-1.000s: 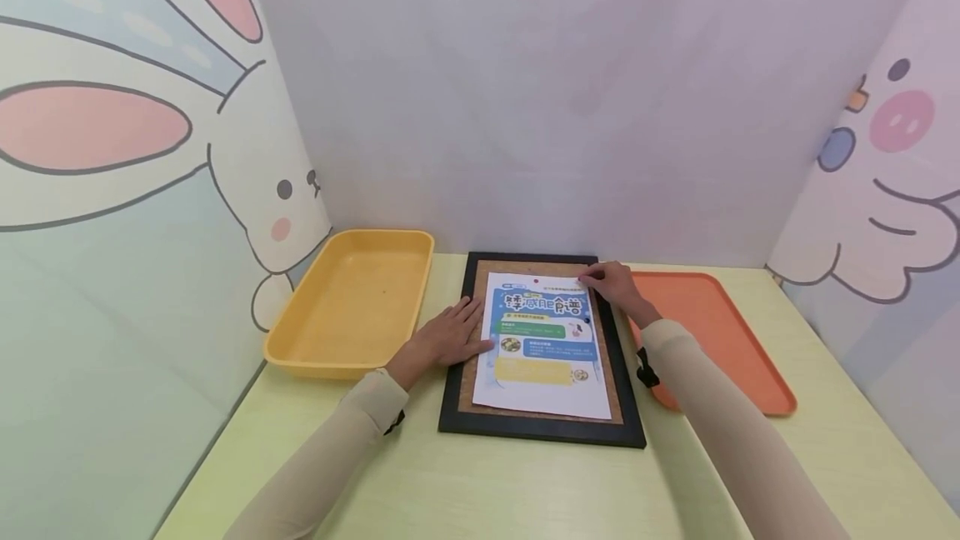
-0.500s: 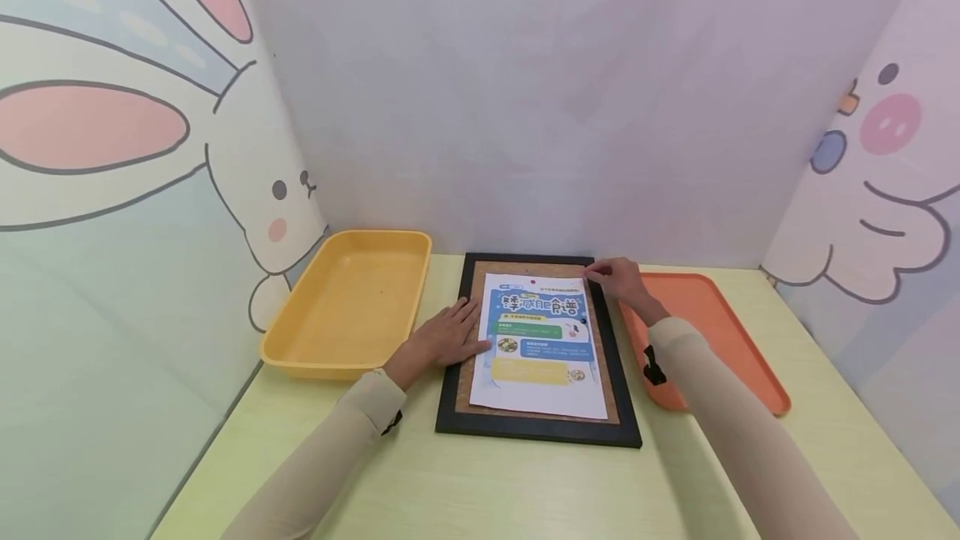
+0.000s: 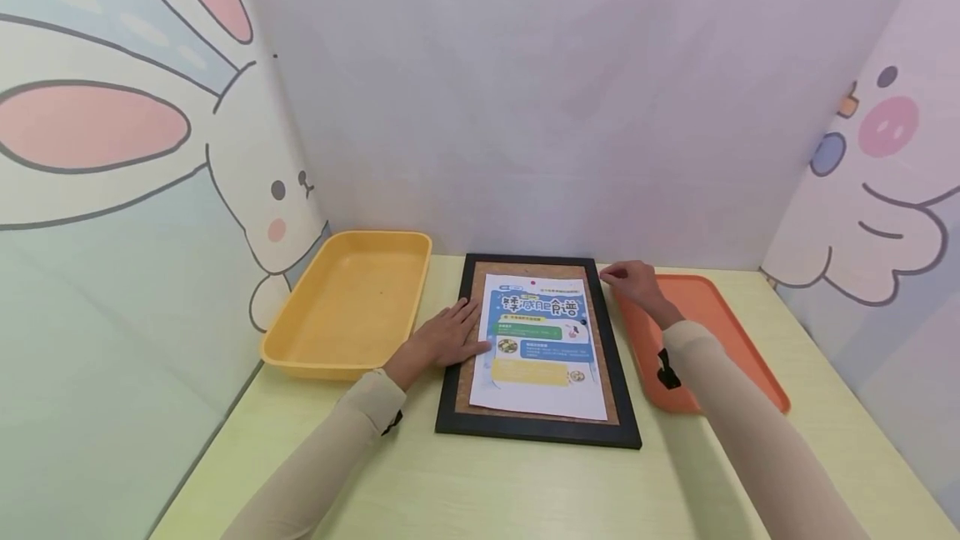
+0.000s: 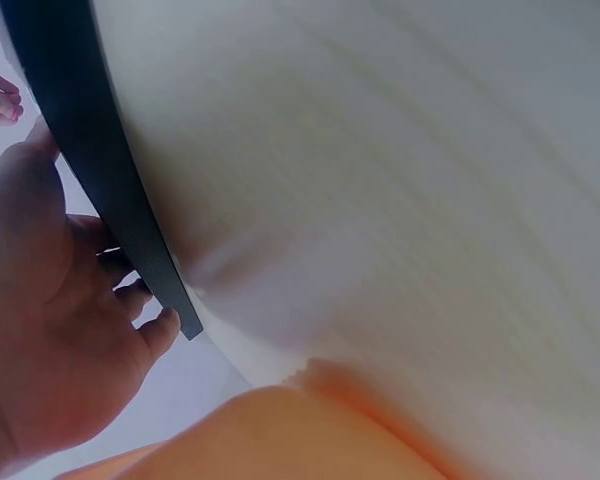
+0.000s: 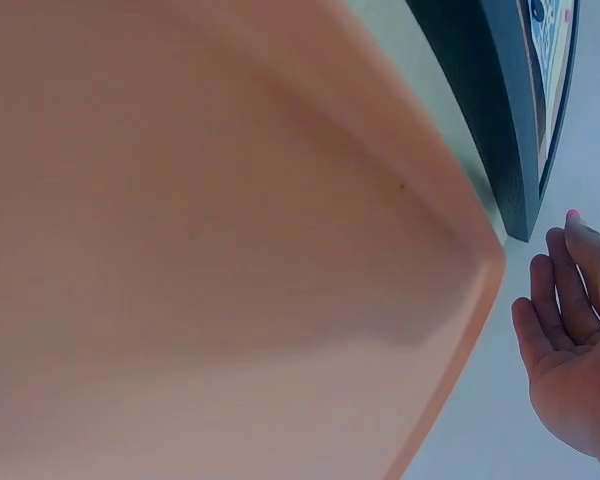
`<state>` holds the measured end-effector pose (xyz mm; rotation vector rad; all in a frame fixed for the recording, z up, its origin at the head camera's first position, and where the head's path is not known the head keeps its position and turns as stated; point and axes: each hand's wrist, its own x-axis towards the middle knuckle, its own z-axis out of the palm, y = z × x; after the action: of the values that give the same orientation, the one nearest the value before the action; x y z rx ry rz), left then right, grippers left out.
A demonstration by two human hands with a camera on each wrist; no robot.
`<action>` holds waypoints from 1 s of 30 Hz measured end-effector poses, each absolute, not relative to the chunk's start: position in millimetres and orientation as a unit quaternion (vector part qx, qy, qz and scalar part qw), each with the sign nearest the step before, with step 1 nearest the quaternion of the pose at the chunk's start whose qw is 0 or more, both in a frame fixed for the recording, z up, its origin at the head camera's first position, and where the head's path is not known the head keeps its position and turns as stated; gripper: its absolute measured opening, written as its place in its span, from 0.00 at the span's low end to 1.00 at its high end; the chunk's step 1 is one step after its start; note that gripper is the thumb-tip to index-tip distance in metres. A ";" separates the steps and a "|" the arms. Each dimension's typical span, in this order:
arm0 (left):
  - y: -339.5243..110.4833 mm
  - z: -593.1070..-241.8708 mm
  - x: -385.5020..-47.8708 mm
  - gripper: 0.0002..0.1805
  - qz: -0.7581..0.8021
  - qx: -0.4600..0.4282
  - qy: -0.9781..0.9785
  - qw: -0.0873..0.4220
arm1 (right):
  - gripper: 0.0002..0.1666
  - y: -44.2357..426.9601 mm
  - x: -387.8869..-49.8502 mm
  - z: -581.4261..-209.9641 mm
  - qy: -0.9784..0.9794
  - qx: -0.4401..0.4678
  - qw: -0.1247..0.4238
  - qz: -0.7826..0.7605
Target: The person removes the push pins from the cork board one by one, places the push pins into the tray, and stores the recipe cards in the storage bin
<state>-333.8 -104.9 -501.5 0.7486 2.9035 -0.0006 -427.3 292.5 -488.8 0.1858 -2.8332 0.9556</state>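
A cork board [image 3: 465, 386] in a black frame lies on the table, with a printed sheet [image 3: 540, 400] on it. One red pushpin [image 3: 533, 282] sits at the sheet's top edge. My left hand [image 3: 447, 333] rests on the board's left side, fingers extended, thumb at the sheet's edge; in the left wrist view its fingers lie over the black frame [image 4: 100, 150]. My right hand [image 3: 633, 283] is just beyond the frame's upper right corner, pinching a small pink pushpin [image 5: 574, 214] between thumb and index finger. Most of that pin is hidden.
A yellow tray [image 3: 422, 298] stands left of the board. An orange tray [image 3: 720, 340] lies to the right, partly under my right forearm. A pale wall rises behind the table, with cartoon-printed panels on both sides.
My right hand has moved right, from the sheet's top right corner to past the frame, with the pink pushpin. My left hand has stayed in place.
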 end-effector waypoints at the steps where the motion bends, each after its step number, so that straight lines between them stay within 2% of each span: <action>1: -105.0 -501.2 -333.6 0.49 -0.002 0.249 0.966 0.071 | 0.16 294.6 -427.6 -489.7 -0.943 0.063 0.074 0.317; 30: -104.6 -502.8 -334.9 0.49 -0.001 0.255 0.965 0.066 | 0.16 326.8 -425.2 -506.6 -0.946 0.079 0.084 0.303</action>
<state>-334.9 -104.6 -502.8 0.7688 2.9100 -0.0028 -425.2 326.8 -506.6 0.2360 -2.8223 0.9034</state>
